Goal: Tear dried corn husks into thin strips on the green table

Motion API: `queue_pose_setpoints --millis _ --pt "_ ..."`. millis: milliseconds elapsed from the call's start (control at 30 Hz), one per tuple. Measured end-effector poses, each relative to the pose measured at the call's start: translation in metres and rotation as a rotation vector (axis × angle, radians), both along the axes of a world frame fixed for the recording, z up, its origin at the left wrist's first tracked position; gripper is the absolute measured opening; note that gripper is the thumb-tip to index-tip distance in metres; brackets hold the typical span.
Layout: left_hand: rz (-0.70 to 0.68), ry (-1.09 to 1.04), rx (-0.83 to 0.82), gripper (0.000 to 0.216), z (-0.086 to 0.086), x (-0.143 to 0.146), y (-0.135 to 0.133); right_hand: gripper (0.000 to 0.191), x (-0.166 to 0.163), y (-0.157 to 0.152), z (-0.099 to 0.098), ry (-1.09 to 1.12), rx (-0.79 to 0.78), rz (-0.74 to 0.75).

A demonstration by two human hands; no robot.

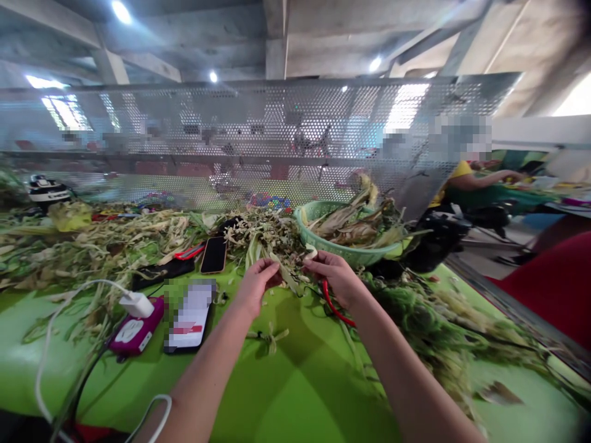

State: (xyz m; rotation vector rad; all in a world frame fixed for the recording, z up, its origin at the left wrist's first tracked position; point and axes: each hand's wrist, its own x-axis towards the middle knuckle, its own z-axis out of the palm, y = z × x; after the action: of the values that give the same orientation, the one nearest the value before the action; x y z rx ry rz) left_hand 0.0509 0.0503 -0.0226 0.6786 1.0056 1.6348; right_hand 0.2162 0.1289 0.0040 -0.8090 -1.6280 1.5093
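Observation:
Both my hands are raised over the green table [295,400]. My left hand [258,286] is closed in a pinch, thumb against forefinger, at the upper end of a greenish corn husk strip [287,277]. To its right, my right hand [336,280] pinches a short, pale, curled piece of corn husk [311,251] between thumb and fingertips. A red looped handle [333,306] hangs under the right palm; the rest of that tool is hidden. On the table just below the hands lies a small knotted husk piece [271,337].
Dried husks [138,240] spread over the left and back. A green basket [323,243] holds husk leaves. Two phones [214,255], a purple power strip [138,326] and red-handled scissors [190,251] lie left. Green fibres [425,320] lie right. A perforated metal screen [258,141] stands behind; another person's arm [484,179] shows right.

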Motion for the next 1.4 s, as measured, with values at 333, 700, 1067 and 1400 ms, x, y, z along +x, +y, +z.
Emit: queue_pose_setpoints --millis 333,700,1067,1400 --pt "0.082 -0.052 0.065 0.027 0.005 -0.019 -0.003 0.01 0.023 0.012 0.004 -0.77 0.65 -0.505" --pt "0.238 -0.051 0.088 0.037 0.004 -0.032 0.003 0.02 0.004 -0.003 0.005 -0.471 0.656 -0.251" --pt "0.442 0.231 0.08 0.026 0.009 -0.036 -0.002 0.015 -0.035 -0.029 -0.035 -0.943 0.868 -0.123" --pt "0.252 0.511 -0.027 0.017 0.006 -0.032 -0.005 0.012 -0.025 -0.014 -0.029 -0.627 0.622 -0.32"
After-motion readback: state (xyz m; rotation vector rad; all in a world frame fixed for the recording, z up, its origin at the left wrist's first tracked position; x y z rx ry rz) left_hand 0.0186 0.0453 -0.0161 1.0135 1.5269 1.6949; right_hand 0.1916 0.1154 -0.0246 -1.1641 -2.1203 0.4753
